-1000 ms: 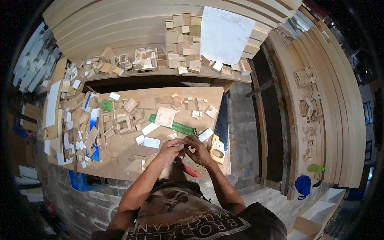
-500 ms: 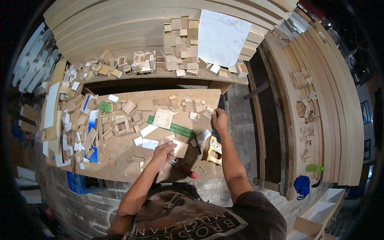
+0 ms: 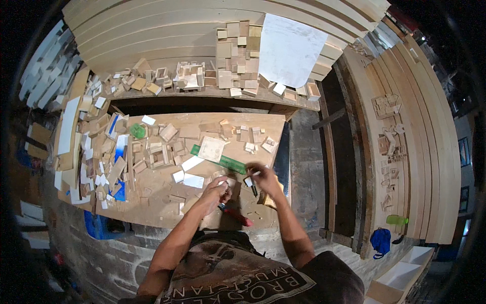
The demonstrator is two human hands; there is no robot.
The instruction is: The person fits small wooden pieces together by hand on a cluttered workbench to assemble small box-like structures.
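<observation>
Near the front of the workbench, my left hand is closed around a small pale wooden piece, mostly hidden by the fingers. My right hand hovers just right of it, smeared by motion, so its fingers cannot be read. Below the right hand are a black pen-like stick and a yellowish tool, partly covered by my forearm. A red-handled tool lies before the left hand. Beyond the hands, a square wooden block rests on a green ruler.
Small wooden blocks and white pieces crowd the bench's left half. A small wooden assembly sits by the right edge. Behind is a shelf with stacked blocks and a white sheet. Long boards stand at the right.
My right hand has let go of the small wooden assembly by the bench's right edge and come back toward my left hand. The left hand has shifted slightly right. The view has moved a little.
</observation>
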